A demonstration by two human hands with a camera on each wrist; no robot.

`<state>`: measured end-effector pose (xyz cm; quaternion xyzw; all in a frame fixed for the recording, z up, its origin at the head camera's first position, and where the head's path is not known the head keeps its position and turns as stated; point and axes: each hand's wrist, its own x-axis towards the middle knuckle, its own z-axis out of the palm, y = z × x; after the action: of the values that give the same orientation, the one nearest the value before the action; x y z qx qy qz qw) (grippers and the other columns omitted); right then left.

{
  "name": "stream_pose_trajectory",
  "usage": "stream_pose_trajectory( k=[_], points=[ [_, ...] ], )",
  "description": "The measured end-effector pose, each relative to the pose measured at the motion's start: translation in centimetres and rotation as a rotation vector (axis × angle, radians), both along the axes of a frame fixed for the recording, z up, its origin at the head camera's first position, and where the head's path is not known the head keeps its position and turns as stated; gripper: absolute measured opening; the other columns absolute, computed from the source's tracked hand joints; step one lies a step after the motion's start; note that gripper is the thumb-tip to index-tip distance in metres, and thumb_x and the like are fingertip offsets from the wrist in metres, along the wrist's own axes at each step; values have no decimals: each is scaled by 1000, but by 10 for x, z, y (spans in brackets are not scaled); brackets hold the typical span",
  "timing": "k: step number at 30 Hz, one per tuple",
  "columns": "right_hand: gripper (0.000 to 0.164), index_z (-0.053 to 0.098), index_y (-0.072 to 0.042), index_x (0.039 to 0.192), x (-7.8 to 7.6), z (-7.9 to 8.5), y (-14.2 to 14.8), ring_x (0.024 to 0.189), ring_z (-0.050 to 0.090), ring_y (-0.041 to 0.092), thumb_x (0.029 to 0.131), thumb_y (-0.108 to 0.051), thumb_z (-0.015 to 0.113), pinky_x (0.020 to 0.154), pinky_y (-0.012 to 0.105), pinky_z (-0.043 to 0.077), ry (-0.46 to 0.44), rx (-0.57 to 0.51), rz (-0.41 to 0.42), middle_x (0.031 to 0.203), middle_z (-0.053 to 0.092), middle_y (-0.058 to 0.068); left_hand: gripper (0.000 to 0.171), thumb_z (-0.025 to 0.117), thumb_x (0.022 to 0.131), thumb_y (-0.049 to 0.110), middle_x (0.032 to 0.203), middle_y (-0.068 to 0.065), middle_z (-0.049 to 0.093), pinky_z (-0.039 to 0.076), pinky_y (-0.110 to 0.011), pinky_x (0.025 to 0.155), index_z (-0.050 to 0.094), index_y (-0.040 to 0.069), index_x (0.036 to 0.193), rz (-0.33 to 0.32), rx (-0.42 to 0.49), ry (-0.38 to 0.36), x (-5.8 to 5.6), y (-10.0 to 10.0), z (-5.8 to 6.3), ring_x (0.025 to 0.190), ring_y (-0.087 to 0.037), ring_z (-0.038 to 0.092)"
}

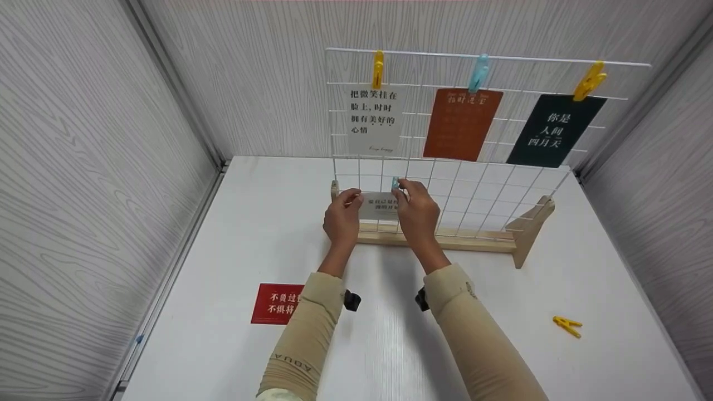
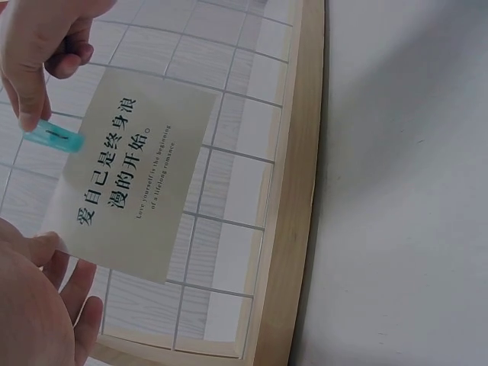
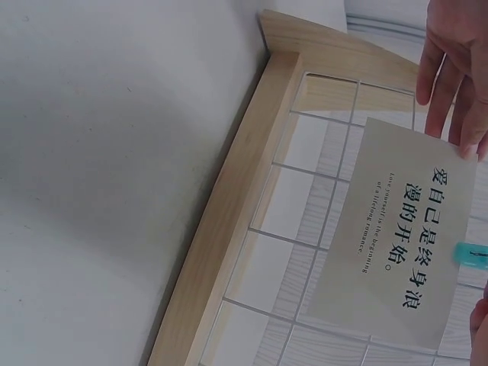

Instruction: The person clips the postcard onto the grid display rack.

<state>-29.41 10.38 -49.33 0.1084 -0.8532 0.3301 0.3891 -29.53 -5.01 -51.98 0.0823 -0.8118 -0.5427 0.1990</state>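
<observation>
My left hand (image 1: 342,218) pinches the left edge of a pale grey card (image 2: 164,221) printed with dark Chinese characters, held against the lower left of a white wire grid (image 1: 458,192). In the left wrist view, the left thumb lies over a corner of that card. My right hand (image 1: 419,216) pinches a light blue clothespin (image 2: 55,137) between thumb and fingertips, its nose over the card's top edge. The right wrist view shows the same clothespin at the right border, with only a bit of the right hand beside it.
Higher on the grid hang a white card (image 1: 374,120), an orange card (image 1: 463,125) and a dark green card (image 1: 557,131), each under a clothespin. A wooden stand (image 1: 526,236) carries the grid. On the table lie a red card (image 1: 273,303), partly behind the left sleeve, and a yellow clothespin (image 1: 567,326).
</observation>
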Motion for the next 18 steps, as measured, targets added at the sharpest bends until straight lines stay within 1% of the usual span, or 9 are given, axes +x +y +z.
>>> stream_pose_trajectory(
  k=[5, 9, 12, 16, 18],
  points=[
    [23, 71, -9, 114, 1, 1, 1, 89, 73, 22, 95, -22, 71, 69, 39, 57, -42, -6, -13, 105, 73, 5, 20, 64, 99, 31, 109, 4, 75, 52, -42, 83, 73, 22, 114, -2, 12, 5, 1, -1, 1, 100, -15, 71],
    [27, 71, -10, 117, 2, 2, 3, 86, 72, 21, 95, -24, 72, 66, 40, 56, -78, -28, -14, 106, 72, 5, 20, 64, 99, 28, 117, 1, 73, 53, -42, 85, 72, 19, 115, -15, 34, 27, 2, -1, 1, 101, -17, 71],
    [29, 71, -10, 119, 4, 2, 7, 82, 70, 21, 96, -27, 71, 65, 39, 54, -103, -61, 3, 108, 72, 6, 21, 63, 100, 25, 123, 0, 72, 53, -43, 89, 71, 17, 117, -25, 54, 45, 4, 0, 1, 105, -19, 72],
    [30, 71, -10, 119, 9, 0, 16, 73, 62, 19, 98, -31, 67, 61, 37, 49, -138, -112, 11, 109, 71, 6, 21, 63, 100, 26, 123, 0, 72, 53, -43, 90, 71, 18, 118, -23, 63, 47, 8, 1, 0, 106, -17, 71],
    [30, 71, -11, 119, 13, -1, 22, 72, 59, 18, 99, -33, 65, 62, 35, 46, -160, -143, 4, 109, 71, 6, 20, 62, 100, 28, 121, 1, 72, 52, -42, 88, 71, 19, 117, -16, 56, 41, 11, 1, 1, 105, -16, 70]
  ],
)
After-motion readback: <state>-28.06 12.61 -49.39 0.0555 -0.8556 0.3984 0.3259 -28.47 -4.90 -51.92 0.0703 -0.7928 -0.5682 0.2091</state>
